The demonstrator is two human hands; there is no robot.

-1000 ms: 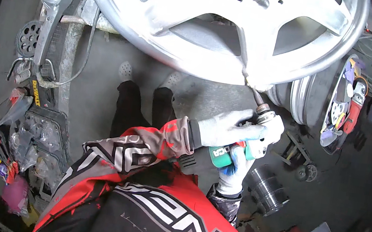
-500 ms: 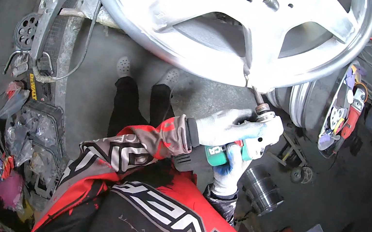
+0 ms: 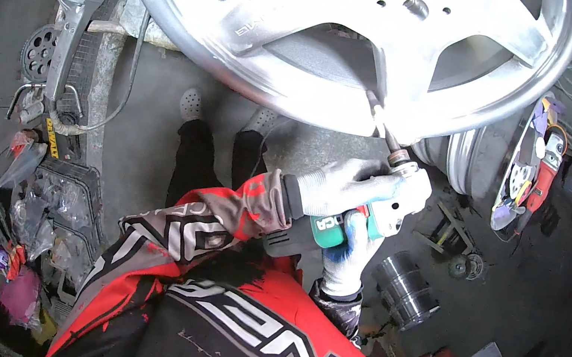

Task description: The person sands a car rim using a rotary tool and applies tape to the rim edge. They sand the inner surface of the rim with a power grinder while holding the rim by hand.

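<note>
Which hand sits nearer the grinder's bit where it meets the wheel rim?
Left. The left hand wraps the grinder just behind the bit; the right hand grips lower, farther from the wheel rim.

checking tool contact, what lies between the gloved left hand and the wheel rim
In the head view, only the grinder's thin bit spans it, running from the left hand up to the silver wheel rim. The right hand grips the tool body below.
</note>
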